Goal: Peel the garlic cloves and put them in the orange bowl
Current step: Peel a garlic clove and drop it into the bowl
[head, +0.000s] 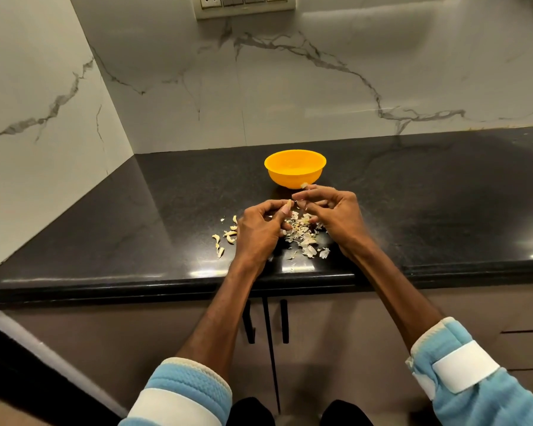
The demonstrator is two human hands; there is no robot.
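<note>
A garlic clove sits pinched in the curled fingertips of the left hand; the right hand pinches its far end between thumb and forefinger, seemingly at the skin. Just beyond stands the orange bowl. Below the hands lie peelings, with loose cloves to their left on the black countertop
</note>
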